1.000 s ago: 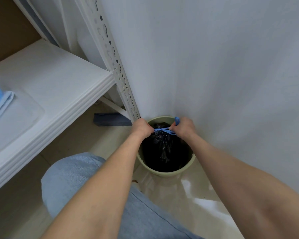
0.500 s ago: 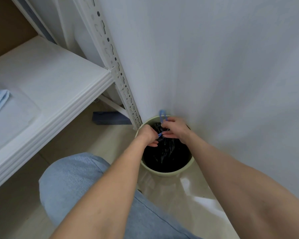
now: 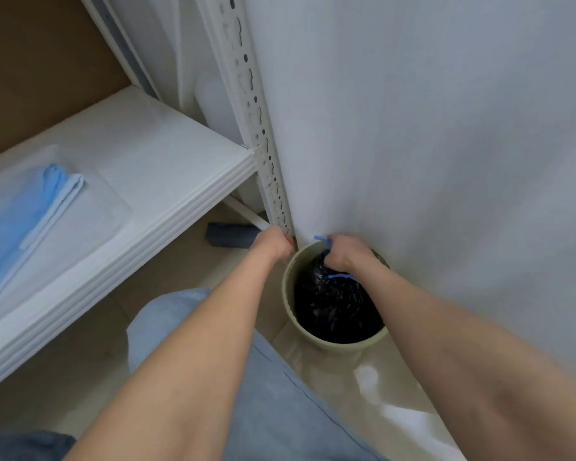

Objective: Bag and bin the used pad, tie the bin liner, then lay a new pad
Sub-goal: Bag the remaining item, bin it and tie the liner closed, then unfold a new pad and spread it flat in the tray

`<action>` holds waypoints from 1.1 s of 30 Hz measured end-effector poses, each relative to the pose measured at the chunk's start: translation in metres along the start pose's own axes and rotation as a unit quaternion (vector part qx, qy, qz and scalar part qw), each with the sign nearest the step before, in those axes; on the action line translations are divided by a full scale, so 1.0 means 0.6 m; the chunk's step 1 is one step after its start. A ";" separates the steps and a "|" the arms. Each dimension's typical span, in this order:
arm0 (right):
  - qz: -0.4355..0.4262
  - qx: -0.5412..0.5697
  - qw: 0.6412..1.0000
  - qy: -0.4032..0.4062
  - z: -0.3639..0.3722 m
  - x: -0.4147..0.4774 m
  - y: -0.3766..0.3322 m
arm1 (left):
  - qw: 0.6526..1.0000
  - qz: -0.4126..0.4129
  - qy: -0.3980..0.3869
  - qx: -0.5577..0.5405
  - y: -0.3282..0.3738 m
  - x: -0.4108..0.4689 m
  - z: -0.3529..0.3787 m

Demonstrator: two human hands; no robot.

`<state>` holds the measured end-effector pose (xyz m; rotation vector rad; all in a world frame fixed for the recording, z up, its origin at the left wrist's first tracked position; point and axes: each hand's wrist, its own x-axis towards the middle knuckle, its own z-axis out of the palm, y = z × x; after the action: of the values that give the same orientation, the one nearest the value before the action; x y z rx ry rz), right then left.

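Tying off the black bin liner [image 3: 336, 304]. It sits in the green bin [image 3: 340, 343] on the floor, against the wall. Right hand [image 3: 348, 256] is clenched round the blue drawstring [image 3: 341, 277], with blue showing on both sides of the fist. Left hand [image 3: 273, 242] is fisted just left of the rim; can't tell if it holds the other end. To do it well: pull both ends apart level, seat the knot down on the gathered neck, no yanking or the film may tear. Folded blue pad [image 3: 20, 221], likely the new one, is on the shelf [image 3: 167, 168] to the left.
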<state>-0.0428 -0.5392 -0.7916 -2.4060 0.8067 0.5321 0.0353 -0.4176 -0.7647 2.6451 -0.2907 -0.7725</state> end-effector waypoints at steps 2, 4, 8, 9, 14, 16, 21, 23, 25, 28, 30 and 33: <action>-0.024 -0.012 0.998 0.061 -0.020 -0.010 -0.033 | 1.000 -0.001 0.029 0.000 -0.010 -0.005 -0.035; -0.071 -0.026 0.989 0.123 -0.042 -0.021 -0.074 | 0.998 0.002 0.062 0.001 -0.023 -0.015 -0.071; -0.160 -0.030 0.965 0.203 -0.074 -0.046 -0.164 | 0.985 0.040 0.164 0.039 -0.055 -0.047 -0.144; -0.181 -0.026 0.958 0.220 -0.079 -0.054 -0.188 | 0.977 0.049 0.200 0.054 -0.064 -0.060 -0.164; -0.271 -0.030 0.926 0.261 -0.092 -0.100 -0.313 | 0.922 0.086 0.364 0.103 -0.117 -0.125 -0.255; -0.305 -0.039 0.913 0.268 -0.090 -0.119 -0.356 | 0.906 0.073 0.402 0.113 -0.139 -0.148 -0.285; -0.361 -0.056 0.893 0.262 -0.073 -0.167 -0.468 | 0.889 0.012 0.449 0.093 -0.228 -0.199 -0.359; -0.378 -0.067 0.889 0.251 -0.065 -0.183 -0.506 | 0.891 -0.017 0.446 0.080 -0.267 -0.215 -0.381; -0.392 -0.081 0.885 0.239 -0.056 -0.194 -0.540 | 0.890 -0.045 0.448 0.066 -0.304 -0.230 -0.400; -0.415 -0.109 0.878 0.214 -0.040 -0.203 -0.585 | 0.894 -0.086 0.438 0.052 -0.361 -0.245 -0.426; -0.420 -0.126 0.877 0.198 -0.028 -0.203 -0.616 | 0.901 -0.123 0.414 0.036 -0.400 -0.250 -0.442; -0.412 -0.144 0.881 0.181 -0.016 -0.195 -0.646 | 0.916 -0.167 0.363 0.014 -0.446 -0.249 -0.455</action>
<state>0.1210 -0.2335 -0.5819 -2.8513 -0.2426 -0.1640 0.0870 -0.0506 -0.5879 2.8167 0.3612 0.1732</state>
